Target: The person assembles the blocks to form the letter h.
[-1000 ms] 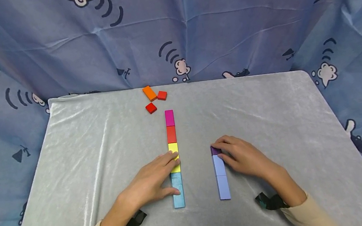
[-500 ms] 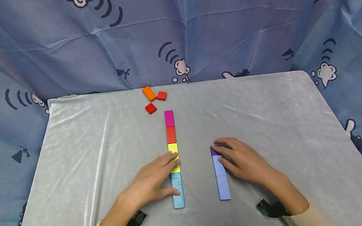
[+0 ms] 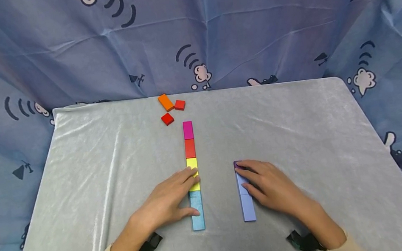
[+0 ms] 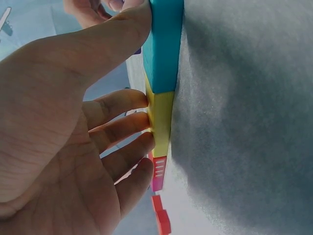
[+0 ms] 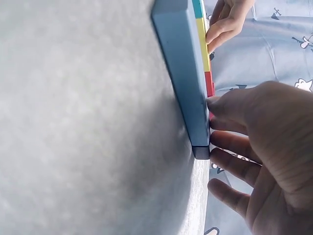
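Note:
In the head view my left hand [image 3: 166,199] rests on a long row of coloured blocks. Its fingertips touch the yellow part [image 3: 191,162] and its thumb lies on the light blue part [image 3: 198,223]; beyond these come a red block [image 3: 190,148] and a magenta block [image 3: 188,130]. My right hand [image 3: 275,186] lays its fingertips along a shorter row to the right, made of periwinkle blocks [image 3: 248,209] with a dark purple block [image 5: 201,152] at the far end. In the head view the fingers partly cover that purple block. Neither hand curls round a block.
Behind the long row lie a loose orange block [image 3: 165,102] and two small red blocks [image 3: 179,105]. Grey cloth [image 3: 301,128] covers the table, and a patterned blue curtain [image 3: 256,27] hangs behind it and at both sides.
My right hand has slid a little towards me along the short row, its fingers moving from the purple end onto the periwinkle part as well. The left hand stays put.

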The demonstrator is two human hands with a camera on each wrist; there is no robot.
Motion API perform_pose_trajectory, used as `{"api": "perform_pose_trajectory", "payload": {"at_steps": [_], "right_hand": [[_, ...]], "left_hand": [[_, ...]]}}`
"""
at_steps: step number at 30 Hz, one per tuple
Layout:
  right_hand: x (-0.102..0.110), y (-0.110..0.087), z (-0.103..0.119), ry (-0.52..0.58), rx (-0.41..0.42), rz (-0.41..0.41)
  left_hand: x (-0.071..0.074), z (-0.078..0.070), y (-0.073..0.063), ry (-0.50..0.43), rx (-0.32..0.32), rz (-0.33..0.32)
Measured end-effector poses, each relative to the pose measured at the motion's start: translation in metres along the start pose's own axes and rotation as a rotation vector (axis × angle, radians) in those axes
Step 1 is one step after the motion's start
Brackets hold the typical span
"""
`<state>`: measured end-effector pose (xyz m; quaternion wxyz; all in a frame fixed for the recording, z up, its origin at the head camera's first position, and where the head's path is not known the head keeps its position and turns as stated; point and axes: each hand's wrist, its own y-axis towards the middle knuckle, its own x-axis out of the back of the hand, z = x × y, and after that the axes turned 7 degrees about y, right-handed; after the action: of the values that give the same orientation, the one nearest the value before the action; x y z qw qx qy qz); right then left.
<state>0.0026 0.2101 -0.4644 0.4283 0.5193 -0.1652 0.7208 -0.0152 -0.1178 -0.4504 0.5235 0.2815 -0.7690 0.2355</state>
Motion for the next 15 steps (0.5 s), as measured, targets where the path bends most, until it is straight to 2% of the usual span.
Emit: {"api": "perform_pose_trajectory", "payload": {"at_steps": [15], "right_hand": [[-0.001, -0.013, 0.003, 0.001, 0.013, 0.023]], "left_hand": [[0.0, 0.001, 0.0, -0.004, 0.005, 0.008]]}}
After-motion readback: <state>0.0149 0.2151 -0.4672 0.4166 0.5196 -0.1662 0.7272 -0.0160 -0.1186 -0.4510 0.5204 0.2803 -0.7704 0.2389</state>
